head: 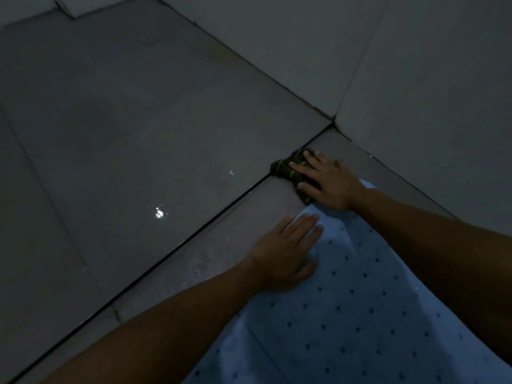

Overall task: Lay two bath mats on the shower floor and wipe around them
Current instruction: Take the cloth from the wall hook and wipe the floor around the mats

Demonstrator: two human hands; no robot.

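Observation:
A light blue bath mat with dark dots lies on the grey tiled shower floor, reaching from the lower right up toward the corner. My left hand rests flat, fingers spread, across the mat's left edge and the bare tile. My right hand presses flat on a dark striped cloth that lies on the floor just beyond the mat's far end, near the wall corner. Only one mat is in view.
Two grey tiled walls meet in a corner just beyond the cloth. A dark grout line runs diagonally across the floor left of the mat. Wet glints show on the tile to the left.

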